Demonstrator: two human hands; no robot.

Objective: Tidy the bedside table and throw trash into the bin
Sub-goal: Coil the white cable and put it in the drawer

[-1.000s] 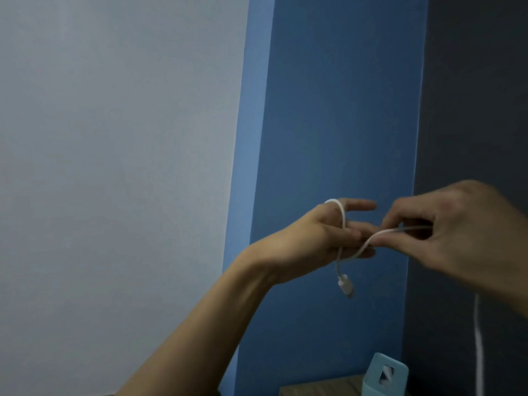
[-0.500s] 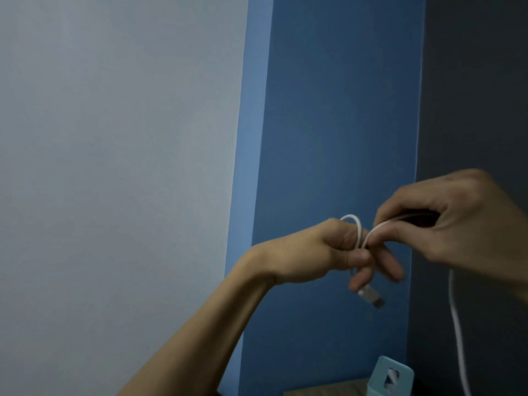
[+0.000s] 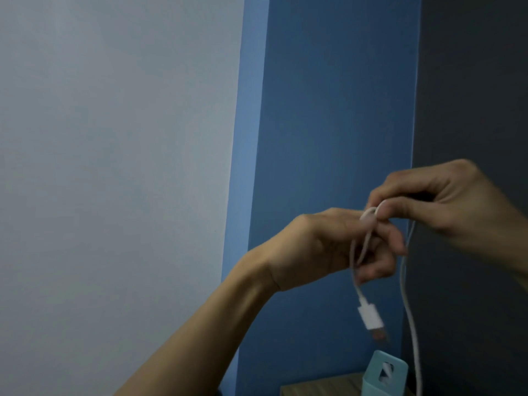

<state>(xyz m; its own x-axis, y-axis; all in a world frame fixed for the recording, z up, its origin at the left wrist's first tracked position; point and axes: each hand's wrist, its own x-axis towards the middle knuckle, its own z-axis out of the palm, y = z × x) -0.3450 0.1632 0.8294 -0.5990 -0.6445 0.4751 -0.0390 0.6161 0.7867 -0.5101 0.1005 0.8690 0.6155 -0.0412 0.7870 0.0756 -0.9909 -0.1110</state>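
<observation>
So, closest to the camera are both hands, held up in the air with a white charging cable (image 3: pixel 410 324) strung between them. The left hand (image 3: pixel 323 247) comes in from the bottom on a bare forearm. Its fingers are curled in, and a loop of the cable runs over the top of them and down the inner side. The short end hangs out of that loop and ends in a white USB plug (image 3: pixel 370 320), which dangles free just below the left fingers and looks a bit blurry.

The right hand (image 3: pixel 457 204) comes in from the right edge, a little higher up, touching the left fingers. Its thumb and forefinger are pinching the cable right at the top of the loop, and the other fingers are tucked in behind. From under that hand the long run of cable drops straight down and leaves the frame at the bottom.

Further down and back there's a corner of a wooden desk (image 3: pixel 320 387) with a light blue box (image 3: pixel 370 385) on it. The box has a cutout in its front, and the hanging cable passes just to the right of it.

Behind all that are walls: pale grey (image 3: pixel 114 167) on the left, a blue section (image 3: pixel 328 95) in the middle and a dark panel (image 3: pixel 471 81) on the right.
</observation>
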